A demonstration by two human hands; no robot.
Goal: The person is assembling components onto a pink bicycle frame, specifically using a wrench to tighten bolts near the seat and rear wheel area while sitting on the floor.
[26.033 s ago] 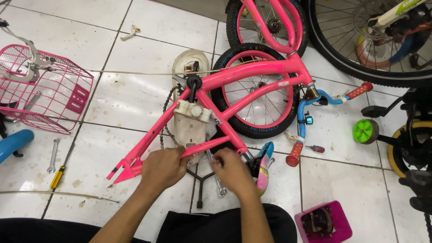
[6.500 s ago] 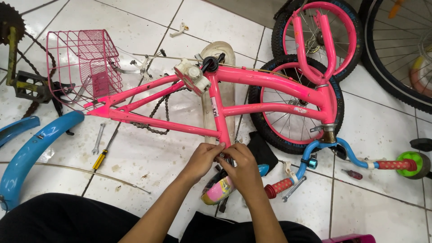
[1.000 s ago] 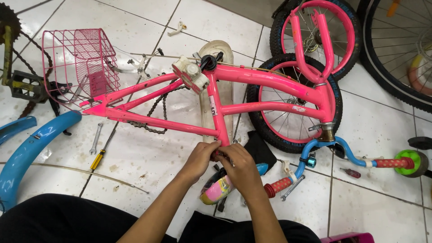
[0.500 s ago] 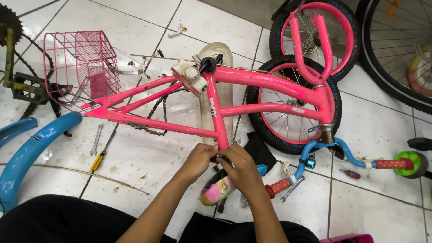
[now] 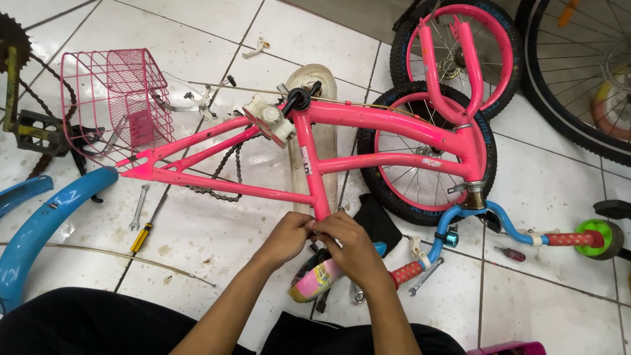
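A pink child's bicycle frame (image 5: pixel 368 118) lies on its side on the white tiled floor (image 5: pixel 197 230). My left hand (image 5: pixel 287 236) and my right hand (image 5: pixel 347 244) meet at the bottom of the frame's seat tube, fingers pinched around a small part there that is hidden by them. Under my right hand lies a pastel multicoloured saddle (image 5: pixel 315 281). A chain (image 5: pixel 223 172) hangs loose across the frame's rear stays.
A pink wire basket (image 5: pixel 112 105) stands at the left, a blue mudguard (image 5: pixel 46 223) below it. A wrench (image 5: pixel 138 207) and yellow-handled screwdriver (image 5: pixel 143 235) lie nearby. A wheel (image 5: pixel 427 154), blue handlebars (image 5: pixel 499 220), a spanner (image 5: pixel 426 276) and a small red screwdriver (image 5: pixel 509 253) are at right.
Over the last second both hands stay at the bottom of the seat tube with only slight finger shifts. The view has barely drifted.
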